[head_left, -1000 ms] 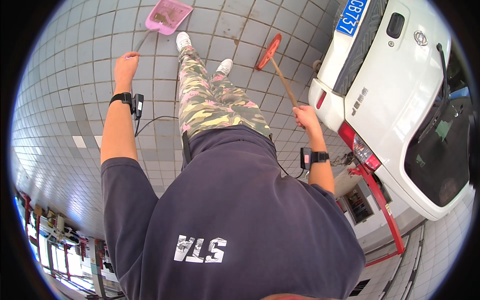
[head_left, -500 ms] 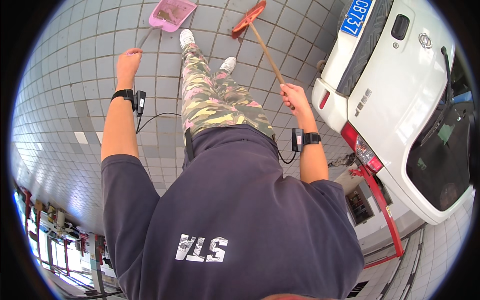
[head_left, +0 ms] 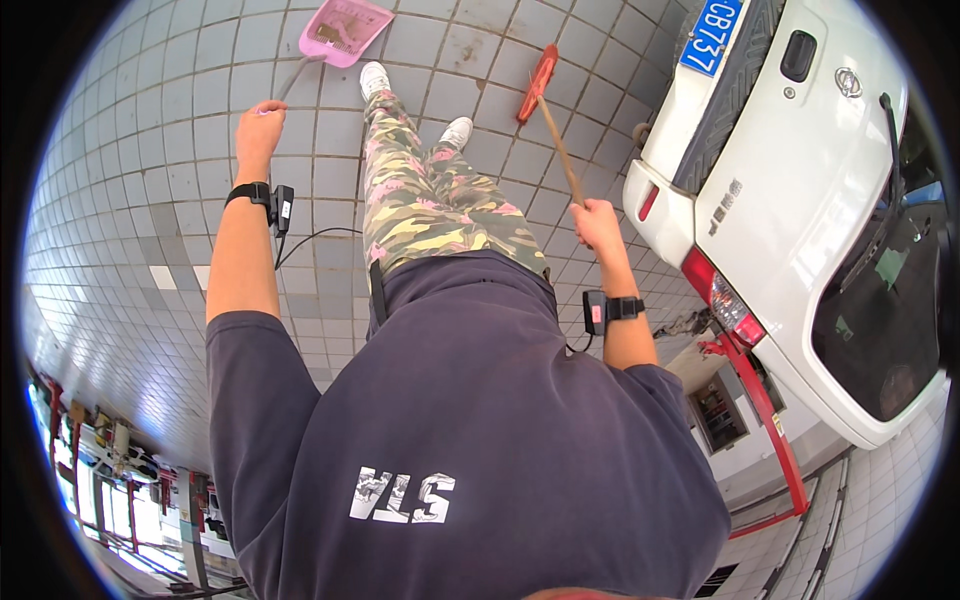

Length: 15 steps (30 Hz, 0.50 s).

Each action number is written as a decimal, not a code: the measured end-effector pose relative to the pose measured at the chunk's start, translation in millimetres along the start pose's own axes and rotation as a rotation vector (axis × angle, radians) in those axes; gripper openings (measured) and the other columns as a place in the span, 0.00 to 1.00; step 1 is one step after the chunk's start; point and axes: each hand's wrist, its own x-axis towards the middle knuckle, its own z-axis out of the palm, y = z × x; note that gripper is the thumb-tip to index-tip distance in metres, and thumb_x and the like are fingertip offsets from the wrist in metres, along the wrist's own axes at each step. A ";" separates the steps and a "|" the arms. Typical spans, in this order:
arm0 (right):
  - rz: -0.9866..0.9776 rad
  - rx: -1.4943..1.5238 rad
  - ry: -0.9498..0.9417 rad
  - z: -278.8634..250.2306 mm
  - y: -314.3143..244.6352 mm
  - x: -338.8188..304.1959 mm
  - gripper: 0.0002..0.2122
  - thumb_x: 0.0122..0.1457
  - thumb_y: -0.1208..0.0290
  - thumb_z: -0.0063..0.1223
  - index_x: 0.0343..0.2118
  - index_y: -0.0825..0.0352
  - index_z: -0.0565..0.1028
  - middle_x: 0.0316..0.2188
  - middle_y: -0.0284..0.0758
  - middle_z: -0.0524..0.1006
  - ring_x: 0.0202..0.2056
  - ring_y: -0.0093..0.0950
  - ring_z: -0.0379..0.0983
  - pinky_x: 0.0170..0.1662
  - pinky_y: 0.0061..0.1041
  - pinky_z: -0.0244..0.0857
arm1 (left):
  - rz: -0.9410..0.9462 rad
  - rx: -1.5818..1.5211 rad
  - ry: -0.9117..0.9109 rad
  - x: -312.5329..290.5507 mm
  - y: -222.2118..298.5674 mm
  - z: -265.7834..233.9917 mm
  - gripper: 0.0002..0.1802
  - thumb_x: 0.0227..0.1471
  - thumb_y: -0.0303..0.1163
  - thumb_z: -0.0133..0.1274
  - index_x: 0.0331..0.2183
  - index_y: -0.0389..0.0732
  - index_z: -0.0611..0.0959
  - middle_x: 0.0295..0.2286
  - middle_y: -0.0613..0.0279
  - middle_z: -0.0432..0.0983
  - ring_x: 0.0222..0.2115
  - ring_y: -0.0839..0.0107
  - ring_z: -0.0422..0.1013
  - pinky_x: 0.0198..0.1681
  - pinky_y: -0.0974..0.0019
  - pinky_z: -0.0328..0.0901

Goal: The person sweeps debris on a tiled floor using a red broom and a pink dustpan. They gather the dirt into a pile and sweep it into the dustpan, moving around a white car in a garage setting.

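My left hand (head_left: 260, 130) is closed round the grey handle of a pink dustpan (head_left: 343, 32). The pan rests on the tiled floor at the top, ahead of my left shoe, with some dark debris in it. My right hand (head_left: 597, 224) grips the wooden stick of a broom (head_left: 562, 150). Its red-orange head (head_left: 539, 84) is on or just over the tiles, to the right of my feet and apart from the dustpan. The lower end of the stick is hidden in my fist.
A white vehicle (head_left: 800, 190) with a rear bumper and tail light (head_left: 722, 295) stands close on my right. Beside it is a red metal arm (head_left: 765, 410). Grey floor tiles (head_left: 190, 150) spread around my feet, with a dark smudge (head_left: 470, 45) ahead. Equipment lines the far lower left.
The broom head has swung to the right and nearer the vehicle, turning more upright. My right hand has shifted slightly right and down. The dustpan and left hand have barely moved.
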 end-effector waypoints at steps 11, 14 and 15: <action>0.018 0.638 -0.224 21.2 -55.9 21.2 0.08 0.63 0.69 0.52 0.31 0.69 0.74 0.22 0.26 0.69 0.17 0.13 0.59 0.16 0.17 0.53 | 0.029 -0.070 -0.025 8.1 -10.4 3.4 0.15 0.45 0.36 0.52 0.36 0.49 0.88 0.28 0.66 0.82 0.30 0.72 0.76 0.37 0.66 0.68; 0.005 0.631 -0.194 8.1 -53.4 4.9 0.08 0.63 0.69 0.52 0.32 0.69 0.74 0.22 0.26 0.69 0.17 0.13 0.59 0.16 0.16 0.52 | 0.017 -0.085 -0.024 9.3 -6.7 5.6 0.15 0.45 0.36 0.52 0.36 0.50 0.88 0.27 0.66 0.81 0.29 0.73 0.76 0.36 0.67 0.68; -0.010 0.613 -0.187 1.6 -53.2 -2.3 0.08 0.63 0.69 0.52 0.31 0.69 0.74 0.22 0.26 0.69 0.17 0.13 0.59 0.16 0.16 0.52 | 0.008 -0.068 -0.017 9.1 -5.8 3.8 0.15 0.45 0.36 0.52 0.36 0.50 0.88 0.26 0.66 0.81 0.29 0.73 0.76 0.36 0.67 0.68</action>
